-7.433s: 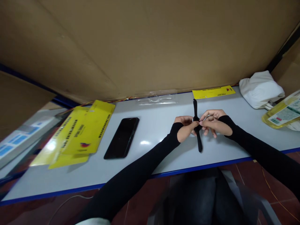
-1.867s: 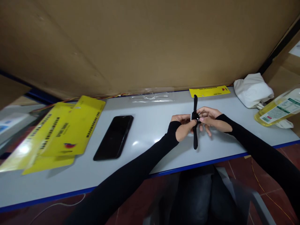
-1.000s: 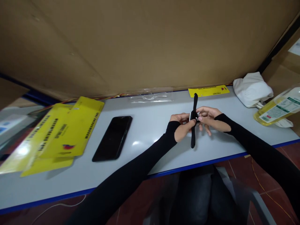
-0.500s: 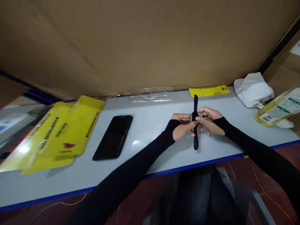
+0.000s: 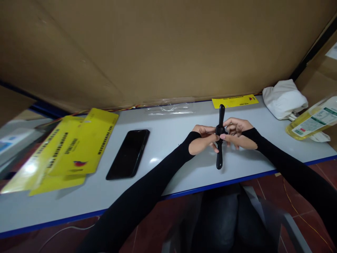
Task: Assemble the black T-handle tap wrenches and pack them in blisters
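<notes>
A black spokeshave (image 5: pixel 219 129) is held above the table, one of its handles pointing toward the back wall and the other toward the front edge. My left hand (image 5: pixel 202 141) grips the middle body from the left, thumb and fingers closed on it. From the other side, my right hand (image 5: pixel 240 133) pinches the same middle part, its thumb pressed near the left thumb. The fingers cover some of the body, so small parts there cannot be made out.
On the white table (image 5: pixel 168 133) lie a black phone (image 5: pixel 128 154) and overlapping yellow cards (image 5: pixel 86 147). Clear plastic packaging (image 5: pixel 168 107) and another yellow card (image 5: pixel 234 101) rest by the cardboard wall. At right are a white cloth (image 5: pixel 284 99) and a bottle of yellow liquid (image 5: pixel 313 121).
The spokeshave has tilted slightly, its far handle leaning more to the right, and its body has turned a little. My right hand has shifted slightly right; both hands keep hold.
</notes>
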### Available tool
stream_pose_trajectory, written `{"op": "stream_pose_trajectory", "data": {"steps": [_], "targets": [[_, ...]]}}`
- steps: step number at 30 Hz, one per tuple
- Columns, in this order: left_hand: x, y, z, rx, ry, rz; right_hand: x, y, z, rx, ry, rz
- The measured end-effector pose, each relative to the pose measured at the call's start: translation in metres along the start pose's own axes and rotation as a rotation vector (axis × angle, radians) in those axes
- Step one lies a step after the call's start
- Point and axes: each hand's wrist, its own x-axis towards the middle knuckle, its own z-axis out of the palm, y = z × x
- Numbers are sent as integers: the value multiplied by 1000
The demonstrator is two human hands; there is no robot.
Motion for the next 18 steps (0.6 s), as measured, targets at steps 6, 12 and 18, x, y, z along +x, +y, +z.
{"op": "stream_pose_trajectory", "data": {"steps": [6,12,18], "targets": [[2,-12,2,-10,62,8,3,4,2,67,26,2],[1,-12,8,-4,177,-16,7,4,-9,276,-101,89],[-2,-9,10,42,233,-37,9,2,-20,393,-248,189]]}}
